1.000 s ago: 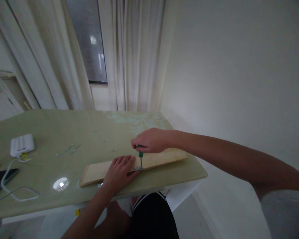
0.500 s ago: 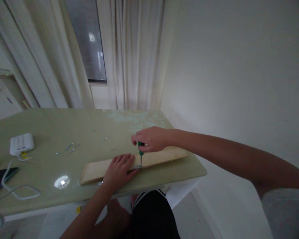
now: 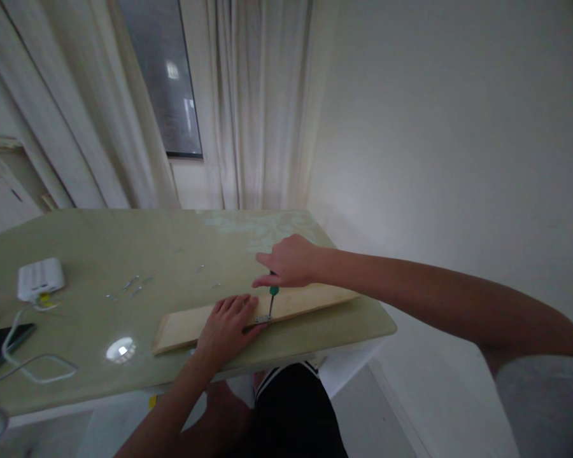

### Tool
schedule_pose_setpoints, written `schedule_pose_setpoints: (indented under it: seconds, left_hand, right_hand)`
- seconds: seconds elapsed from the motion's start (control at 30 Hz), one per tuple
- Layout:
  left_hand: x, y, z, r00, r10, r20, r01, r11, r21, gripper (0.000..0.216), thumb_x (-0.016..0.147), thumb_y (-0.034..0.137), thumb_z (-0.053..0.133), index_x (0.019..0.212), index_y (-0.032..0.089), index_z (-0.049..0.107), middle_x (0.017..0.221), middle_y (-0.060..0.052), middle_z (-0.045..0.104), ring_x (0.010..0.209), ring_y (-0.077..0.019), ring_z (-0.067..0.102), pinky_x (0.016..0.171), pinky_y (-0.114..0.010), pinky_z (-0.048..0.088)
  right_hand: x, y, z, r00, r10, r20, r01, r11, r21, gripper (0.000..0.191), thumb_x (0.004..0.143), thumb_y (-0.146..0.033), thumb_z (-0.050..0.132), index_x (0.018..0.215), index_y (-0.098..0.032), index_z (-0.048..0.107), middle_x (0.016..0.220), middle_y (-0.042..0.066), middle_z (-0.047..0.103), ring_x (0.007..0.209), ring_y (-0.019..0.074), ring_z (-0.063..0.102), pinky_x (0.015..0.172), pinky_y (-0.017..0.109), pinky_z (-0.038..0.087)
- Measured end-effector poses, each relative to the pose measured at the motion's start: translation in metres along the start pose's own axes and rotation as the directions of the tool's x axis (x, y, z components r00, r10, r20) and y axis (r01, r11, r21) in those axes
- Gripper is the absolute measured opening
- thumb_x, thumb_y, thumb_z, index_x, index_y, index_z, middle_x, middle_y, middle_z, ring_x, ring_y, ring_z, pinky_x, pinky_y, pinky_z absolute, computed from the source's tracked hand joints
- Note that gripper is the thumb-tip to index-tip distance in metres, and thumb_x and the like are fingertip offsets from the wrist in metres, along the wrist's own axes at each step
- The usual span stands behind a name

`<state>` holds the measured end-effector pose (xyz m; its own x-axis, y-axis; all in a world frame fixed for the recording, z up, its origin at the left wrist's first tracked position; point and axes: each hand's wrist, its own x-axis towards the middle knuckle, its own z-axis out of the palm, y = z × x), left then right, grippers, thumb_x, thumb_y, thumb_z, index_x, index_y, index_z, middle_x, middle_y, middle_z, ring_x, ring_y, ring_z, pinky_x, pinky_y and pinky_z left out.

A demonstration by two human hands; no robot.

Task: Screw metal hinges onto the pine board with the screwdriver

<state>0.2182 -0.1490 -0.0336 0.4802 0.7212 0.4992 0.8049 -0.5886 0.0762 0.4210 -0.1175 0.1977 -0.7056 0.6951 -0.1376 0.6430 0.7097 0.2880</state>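
A long pale wooden board point(image 3: 291, 301) lies near the front edge of the table. My left hand point(image 3: 228, 324) holds it, fingers over its top and thumb along the front edge beside a small metal bracket point(image 3: 262, 319). My right hand point(image 3: 290, 262) is closed round the green handle of a screwdriver point(image 3: 273, 292); index finger and thumb point left and the palm hides most of the handle. The shaft slants slightly, its tip down at the right end of the bracket. Whether a screw sits under the tip is too small to tell.
Several small metal pieces point(image 3: 132, 282) lie scattered beyond the board. A white charger-like box point(image 3: 41, 278) with a white cable point(image 3: 42, 380) and a dark phone point(image 3: 0, 346) are at the left of the green table point(image 3: 105, 242). A wall point(image 3: 439, 159) rises at the right.
My right hand has turned and risen slightly on the screwdriver, its fingers shifting to point left. The screwdriver now leans a little to the right. My left hand and the board stay in place.
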Motion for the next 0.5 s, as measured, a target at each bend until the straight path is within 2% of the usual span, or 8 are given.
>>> schedule_pose_setpoints:
  seconds: [0.03,0.07,0.13,0.2,0.27,0.4,0.5]
  left_hand:
    - [0.000,0.000,0.000,1.000,0.000,-0.003,0.000,1.000,0.000,0.047,0.100,0.056,0.064,0.135,0.025,0.067,0.135,-0.013,0.072,0.121,-0.0361,0.066,0.102,-0.052,0.052]
    - [0.000,0.000,0.000,1.000,-0.001,-0.007,0.001,1.000,-0.002,0.047,0.100,0.056,0.064,0.136,0.025,0.067,0.136,-0.013,0.071,0.122,-0.0359,0.065,0.102,-0.052,0.051]
    - [-0.001,-0.001,0.000,1.000,-0.001,-0.005,0.000,1.000,-0.009,0.048,0.100,0.056,0.064,0.137,0.026,0.066,0.136,-0.013,0.071,0.122,-0.0353,0.065,0.103,-0.051,0.051]
    - [-0.001,-0.001,-0.001,1.000,0.005,0.016,-0.005,1.000,-0.006,0.048,0.100,0.055,0.064,0.138,0.026,0.065,0.135,-0.012,0.071,0.121,-0.0350,0.065,0.103,-0.050,0.050]
    - [-0.002,-0.001,-0.002,0.999,0.012,0.046,-0.013,1.000,0.012,0.049,0.101,0.055,0.063,0.140,0.025,0.064,0.136,-0.013,0.071,0.122,-0.0349,0.064,0.105,-0.051,0.049]
    - [-0.002,-0.003,-0.001,0.996,0.029,0.081,-0.034,0.998,0.054,0.055,0.103,0.058,0.058,0.146,0.024,0.059,0.143,-0.013,0.066,0.127,-0.0354,0.061,0.108,-0.051,0.046]
    - [-0.002,-0.003,0.000,0.995,0.039,0.094,-0.045,0.997,0.063,0.056,0.104,0.059,0.057,0.146,0.023,0.058,0.141,-0.014,0.067,0.126,-0.0348,0.061,0.107,-0.051,0.046]
  right_hand:
    - [0.001,0.000,0.000,0.999,0.053,0.010,-0.053,0.998,-0.016,0.057,0.106,-0.065,0.044,0.118,-0.017,0.071,0.101,0.018,0.078,0.096,0.0327,0.072,0.072,0.036,0.044]
    - [0.002,0.000,0.001,0.999,0.050,0.014,-0.050,0.999,-0.016,0.054,0.106,-0.064,0.046,0.114,-0.017,0.072,0.101,0.018,0.078,0.096,0.0327,0.072,0.071,0.035,0.043]
    - [0.003,0.002,0.003,0.994,-0.112,-0.010,0.112,0.992,0.048,0.038,0.107,-0.052,0.053,0.112,-0.019,0.071,0.107,0.014,0.078,0.101,0.0297,0.070,0.074,0.034,0.043]
    - [0.003,0.005,0.006,0.946,-0.312,-0.085,0.322,0.937,0.136,0.024,0.105,-0.041,0.060,0.114,-0.021,0.068,0.114,0.011,0.076,0.106,0.0252,0.066,0.079,0.032,0.042]
    - [0.002,0.007,0.010,0.907,-0.387,-0.164,0.414,0.890,0.188,0.019,0.102,-0.036,0.063,0.113,-0.021,0.067,0.114,0.010,0.074,0.105,0.0228,0.063,0.080,0.031,0.041]
    - [-0.006,0.010,0.023,0.919,-0.265,-0.292,0.346,0.897,0.275,0.019,0.097,-0.039,0.067,0.097,-0.020,0.066,0.099,0.007,0.072,0.091,0.0215,0.060,0.076,0.031,0.039]
    - [-0.011,0.008,0.039,0.888,-0.120,-0.443,0.307,0.873,0.379,0.019,0.096,-0.039,0.067,0.092,-0.021,0.065,0.091,0.005,0.071,0.087,0.0199,0.060,0.079,0.031,0.041]
